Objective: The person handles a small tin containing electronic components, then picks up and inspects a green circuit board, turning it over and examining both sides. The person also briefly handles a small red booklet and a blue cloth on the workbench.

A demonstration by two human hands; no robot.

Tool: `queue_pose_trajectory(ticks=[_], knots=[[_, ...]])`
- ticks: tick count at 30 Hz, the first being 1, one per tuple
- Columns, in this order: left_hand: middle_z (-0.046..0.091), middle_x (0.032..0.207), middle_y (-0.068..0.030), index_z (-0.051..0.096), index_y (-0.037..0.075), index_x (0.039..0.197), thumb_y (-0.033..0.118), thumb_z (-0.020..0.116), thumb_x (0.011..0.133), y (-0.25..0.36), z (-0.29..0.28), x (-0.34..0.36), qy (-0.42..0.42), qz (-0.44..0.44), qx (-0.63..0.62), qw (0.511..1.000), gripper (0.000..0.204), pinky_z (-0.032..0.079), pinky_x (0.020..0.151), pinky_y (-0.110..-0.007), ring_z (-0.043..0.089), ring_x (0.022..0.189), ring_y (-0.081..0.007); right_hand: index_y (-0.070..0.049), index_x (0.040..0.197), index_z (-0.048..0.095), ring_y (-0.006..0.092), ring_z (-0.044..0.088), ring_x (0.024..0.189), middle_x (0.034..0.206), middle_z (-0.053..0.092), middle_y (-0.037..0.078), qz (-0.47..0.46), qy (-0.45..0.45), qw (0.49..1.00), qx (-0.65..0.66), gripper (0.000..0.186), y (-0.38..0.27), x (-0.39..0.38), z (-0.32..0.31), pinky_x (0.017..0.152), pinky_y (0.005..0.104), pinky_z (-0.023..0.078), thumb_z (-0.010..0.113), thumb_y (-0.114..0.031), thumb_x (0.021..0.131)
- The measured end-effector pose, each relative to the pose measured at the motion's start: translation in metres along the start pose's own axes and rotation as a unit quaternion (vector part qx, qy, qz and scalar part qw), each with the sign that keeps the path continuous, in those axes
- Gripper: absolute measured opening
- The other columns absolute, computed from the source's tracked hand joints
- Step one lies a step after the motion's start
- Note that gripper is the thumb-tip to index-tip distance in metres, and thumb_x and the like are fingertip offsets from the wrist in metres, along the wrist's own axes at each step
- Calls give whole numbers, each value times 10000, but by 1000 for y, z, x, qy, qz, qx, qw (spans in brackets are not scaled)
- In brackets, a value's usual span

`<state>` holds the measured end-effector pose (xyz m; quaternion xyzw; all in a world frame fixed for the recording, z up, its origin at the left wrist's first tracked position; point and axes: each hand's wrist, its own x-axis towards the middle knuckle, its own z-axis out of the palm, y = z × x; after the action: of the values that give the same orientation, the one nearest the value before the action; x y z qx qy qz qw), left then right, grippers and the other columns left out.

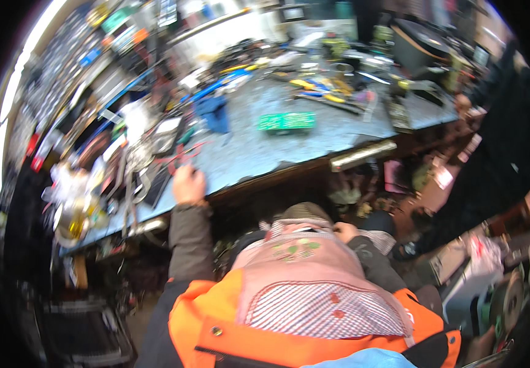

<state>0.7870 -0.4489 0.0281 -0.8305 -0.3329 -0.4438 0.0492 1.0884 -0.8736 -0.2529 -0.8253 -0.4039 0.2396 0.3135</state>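
Observation:
My left hand (pixel 189 184) rests at the front edge of a blue-topped workbench (pixel 246 153). Its fingers look curled, and blur hides whatever may be in them. Thin red wires (pixel 182 158) lie just beyond it. Low beside my lap, my right hand (pixel 346 232) is close to the pink apron (pixel 301 257); its fingers are mostly hidden and smeared. A green circuit board (pixel 287 121) lies on the bench, ahead and between my hands, touched by neither. A dark blue cloth-like piece (pixel 213 113) sits to its left.
Yellow-and-blue-handled pliers (pixel 323 91) and other tools crowd the bench's back. Wires, plastic bags and parts pile up on the left, with a clear jar (pixel 75 226) near the corner. Another person in dark clothes (pixel 485 147) stands at the right, a hand (pixel 463 103) by the bench end.

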Motion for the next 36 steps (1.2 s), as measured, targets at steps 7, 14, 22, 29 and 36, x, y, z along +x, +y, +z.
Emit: queue_pose_trajectory(ticks=[7,14,22,29,36], knots=[[677,896,-109,719,107,872,172,705,876,11,-8,-2,-4,-67,23,997,66,542,712,-497,681,836,-377,-39,1183,760,391,745,1061,1116,771,233,40,-37,998,33,316,-4,-2,-9,933,464,581,740,-201,913],[681,907,-126,725,99,856,170,698,870,9,-10,-3,3,-67,13,998,77,552,701,-528,683,813,-405,-26,1201,748,387,750,1011,1089,774,234,5,-38,999,6,345,-15,-3,-16,900,436,577,734,-210,909],[684,904,-111,737,109,850,169,704,873,14,-9,-2,7,-77,8,997,72,556,705,-518,688,820,-390,-32,1217,743,386,749,1030,1113,775,224,25,-42,999,9,352,-9,-1,-14,913,434,574,736,-218,919],[684,910,-109,738,108,853,171,699,871,15,-13,-2,-4,-87,13,996,77,559,730,-509,690,843,-381,-19,1231,738,390,737,1038,1116,770,231,37,-60,997,19,367,-11,0,-15,923,449,568,719,-225,928],[688,923,-109,739,105,865,177,703,867,16,-12,-2,-5,-92,12,996,80,561,734,-507,690,848,-383,-17,1248,738,394,731,1066,1150,766,238,52,-62,997,5,370,-10,1,-15,941,457,565,701,-214,937]])
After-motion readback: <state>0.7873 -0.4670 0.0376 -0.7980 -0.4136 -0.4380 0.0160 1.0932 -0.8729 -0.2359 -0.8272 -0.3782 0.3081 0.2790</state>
